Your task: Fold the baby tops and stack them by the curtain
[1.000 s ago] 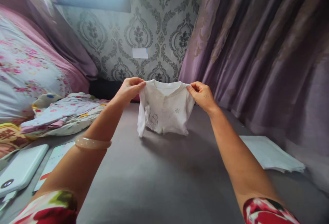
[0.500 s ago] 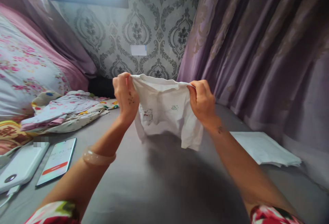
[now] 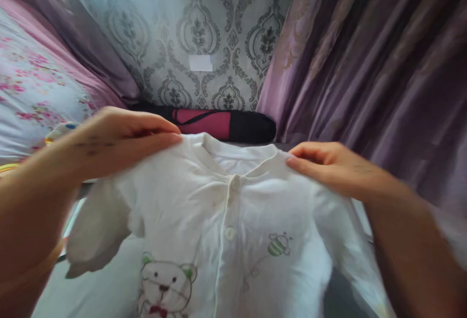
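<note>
The left hand (image 3: 124, 143) and right hand (image 3: 328, 165) pinched the shoulders of a white baby shirt (image 3: 255, 211), held up near the camera. It screened much of the grey sheet (image 3: 337, 291). Beyond lay a black-and-pink bag (image 3: 211, 122); floral bedding (image 3: 32, 84) stood left, a purple curtain (image 3: 357, 75) right.
</note>
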Motion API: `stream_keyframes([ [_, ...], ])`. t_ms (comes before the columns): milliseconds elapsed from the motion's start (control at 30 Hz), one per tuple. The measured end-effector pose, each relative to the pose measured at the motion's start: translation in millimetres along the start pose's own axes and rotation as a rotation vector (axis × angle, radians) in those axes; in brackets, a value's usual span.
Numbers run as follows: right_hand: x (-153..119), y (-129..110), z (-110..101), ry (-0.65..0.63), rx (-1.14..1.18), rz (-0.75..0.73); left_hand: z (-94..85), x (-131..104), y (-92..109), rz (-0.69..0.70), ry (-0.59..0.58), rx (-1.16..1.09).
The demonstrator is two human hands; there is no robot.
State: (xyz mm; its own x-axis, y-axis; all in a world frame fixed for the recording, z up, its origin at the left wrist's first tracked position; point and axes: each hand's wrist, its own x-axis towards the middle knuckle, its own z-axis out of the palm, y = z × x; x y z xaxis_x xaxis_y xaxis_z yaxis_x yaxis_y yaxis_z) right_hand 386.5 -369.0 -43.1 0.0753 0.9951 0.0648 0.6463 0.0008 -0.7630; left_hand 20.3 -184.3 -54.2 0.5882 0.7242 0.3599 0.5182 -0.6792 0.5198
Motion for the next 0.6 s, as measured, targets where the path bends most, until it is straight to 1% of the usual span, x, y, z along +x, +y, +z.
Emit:
stream_keyframes([
  [33,16.2,17.3,7.7,-0.064,-0.019,0.021,13.7,13.6,2.9,0.013,-0.144,0.036],
  [67,32.5,36.7,17.9,-0.110,-0.038,0.036,31.7,26.8,-0.2,0.034,-0.258,0.050],
  [100,48.1,57.3,30.1,-0.155,-0.061,0.057,53.0,38.2,-9.2,0.038,-0.393,0.054],
  [133,61.9,78.0,43.6,-0.175,-0.086,0.073,76.7,47.0,-23.2,0.015,-0.478,0.035],
  [167,73.5,97.8,57.6,-0.186,-0.122,0.086,101.1,52.8,-40.3,-0.005,-0.516,0.020],
  [233,88.7,131.1,84.2,-0.130,-0.211,0.098,147.0,55.7,-75.9,-0.024,-0.515,0.015],
  [267,92.3,143.6,95.6,-0.124,-0.268,0.072,166.1,53.8,-90.9,-0.035,-0.506,0.049],
  [300,93.7,153.2,105.3,-0.105,-0.332,0.047,181.7,50.6,-102.6,-0.046,-0.482,0.101],
  [333,93.5,159.9,113.2,-0.094,-0.404,0.023,193.4,46.8,-110.7,-0.031,-0.441,0.145],
  [367,92.3,164.4,119.4,-0.088,-0.481,0.004,201.5,43.0,-115.5,-0.018,-0.414,0.198],
  [433,89.3,168.5,127.3,-0.088,-0.642,-0.002,208.8,37.6,-118.2,0.008,-0.384,0.303],
  [533,89.8,170.2,131.7,-0.116,-0.830,0.025,209.2,36.9,-117.5,0.023,-0.388,0.414],
  [600,95.2,171.8,132.0,-0.130,-0.886,0.042,209.2,40.9,-120.2,0.044,-0.384,0.432],
])
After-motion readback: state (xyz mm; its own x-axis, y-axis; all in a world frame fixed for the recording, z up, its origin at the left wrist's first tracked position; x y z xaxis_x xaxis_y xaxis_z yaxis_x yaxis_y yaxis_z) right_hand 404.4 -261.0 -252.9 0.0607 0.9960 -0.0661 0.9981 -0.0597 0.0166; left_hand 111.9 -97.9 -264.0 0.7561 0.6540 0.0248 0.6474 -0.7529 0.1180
